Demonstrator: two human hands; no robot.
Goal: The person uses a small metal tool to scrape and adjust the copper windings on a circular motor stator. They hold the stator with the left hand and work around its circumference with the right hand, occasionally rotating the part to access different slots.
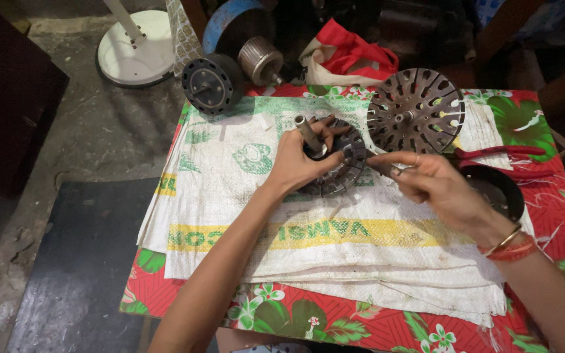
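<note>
1. While the left hand (293, 163) closes its grip on the slotted stator core (338, 163), fingers wrapped over the core's near-left rim, the core rests on the white woven sack (243, 216) covering the table (335, 327).
2. A steel shaft (308, 134) rises tilted out of the core, just above the left grip.
3. The right hand (436, 186) holds a narrow pinch grip on a small dark tool (382, 167); the tool's tip meets the core's right edge, directly beside the left grip.
4. A second slotted disc (416, 111) lies beyond the right grip, apart from it.
5. Red-handled pliers (498, 152) and a round black cover (498, 189) lie to the right of the right grip.
6. A black round part (212, 83) sits at the table's far edge, well beyond the left grip.
</note>
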